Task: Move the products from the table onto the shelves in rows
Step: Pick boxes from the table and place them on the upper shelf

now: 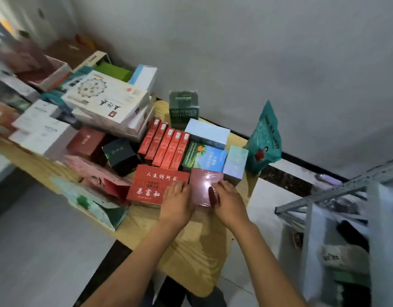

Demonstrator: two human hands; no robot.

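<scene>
A dark red box wrapped in shiny film [203,181] lies near the front of the wooden table [191,247]. My right hand [227,201] rests on its right side with fingers curled over the top. My left hand [176,202] lies at its left edge, partly over a red box with white characters [153,185]. Behind them stand several slim red boxes [166,147], a green-and-blue box [202,157], a pale blue box [235,161] and a light blue box [207,132]. The metal shelf [337,191] is at the right.
Large white and red boxes [107,100] are piled at the table's left and back. A dark green box [184,108] and a teal bag [265,140] stand by the grey wall. A pink box [95,171] and a teal carton [91,202] overhang the left edge.
</scene>
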